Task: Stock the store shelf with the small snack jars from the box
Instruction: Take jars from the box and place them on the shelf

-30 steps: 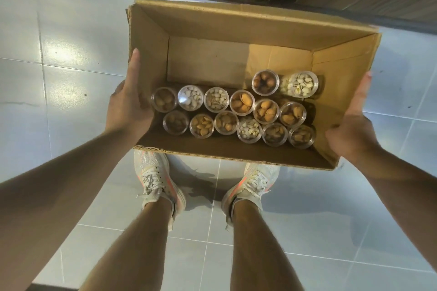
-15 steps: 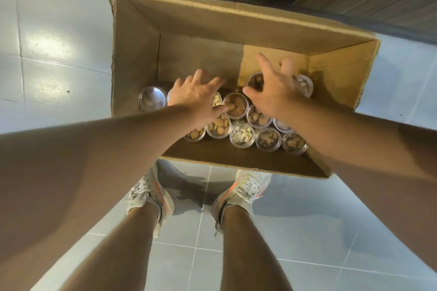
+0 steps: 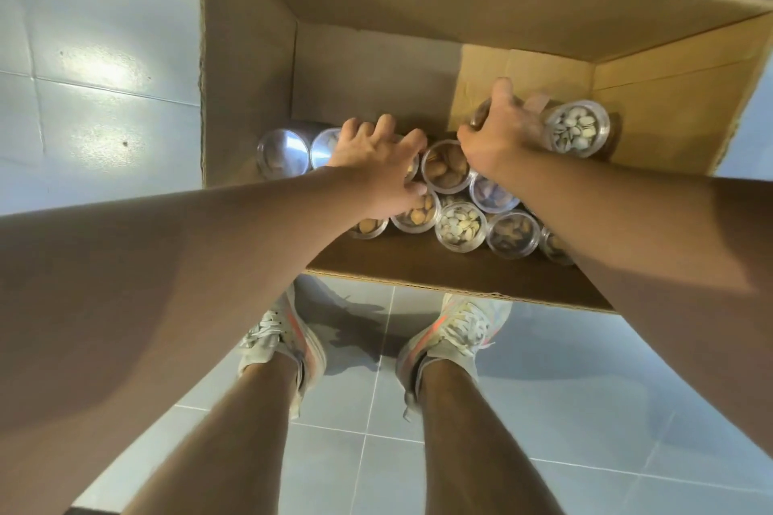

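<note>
Head view: both hands reach into the cardboard box. The left hand spreads wide over the snack jars; the right hand wraps a jar, beside the pistachio jar.

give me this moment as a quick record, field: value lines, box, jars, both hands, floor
container: open cardboard box on the tiled floor
contents: small clear snack jars of nuts and seeds, upright, packed along the near side
left hand: left hand spread over the jars in the left part of the rows, touching their tops
right hand: right hand closing over a jar in the back row, beside the pale-seed jar
grip: not clear for either hand
lifted jars: none visibly raised
shelf: not identifiable
person: sneakers just short of the box
</note>
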`<state>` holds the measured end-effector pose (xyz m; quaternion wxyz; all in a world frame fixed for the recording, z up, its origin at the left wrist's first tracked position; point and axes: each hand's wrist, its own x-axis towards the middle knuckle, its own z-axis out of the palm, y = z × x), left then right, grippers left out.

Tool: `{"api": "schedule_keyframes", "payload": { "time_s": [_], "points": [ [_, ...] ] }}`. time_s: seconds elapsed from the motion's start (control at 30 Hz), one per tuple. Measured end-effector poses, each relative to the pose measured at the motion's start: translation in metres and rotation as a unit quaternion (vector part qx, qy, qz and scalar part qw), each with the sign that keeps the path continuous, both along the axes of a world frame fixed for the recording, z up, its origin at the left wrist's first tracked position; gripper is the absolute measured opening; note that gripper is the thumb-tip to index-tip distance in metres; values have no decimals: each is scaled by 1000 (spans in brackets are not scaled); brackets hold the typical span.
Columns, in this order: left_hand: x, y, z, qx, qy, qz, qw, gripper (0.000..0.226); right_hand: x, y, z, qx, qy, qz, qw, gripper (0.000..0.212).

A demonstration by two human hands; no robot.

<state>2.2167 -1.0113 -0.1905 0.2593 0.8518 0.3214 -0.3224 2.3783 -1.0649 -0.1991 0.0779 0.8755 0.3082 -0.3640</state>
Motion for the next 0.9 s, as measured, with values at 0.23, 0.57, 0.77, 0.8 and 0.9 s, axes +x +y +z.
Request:
{"api": "schedule_keyframes", "payload": {
  "time_s": [0.23,0.57,0.77,0.8,0.9],
  "points": [
    [6,8,11,-28,-18,4,999,63,0,-11,28,48,21,-38,998,47],
    [17,32,137,-22,-93,23,995,50,27,-30,143,92,77,15,993,75],
    [37,60,278,-13,-144,-12,989,72,53,-28,277,165,21,32,986,61],
    [43,64,306,-17,-151,-5,988,76,59,-27,304,174,12,34,984,61],
    [58,71,390,-18,-202,2,979,77,74,-30,395,195,-17,28,980,61]
  ]
}}
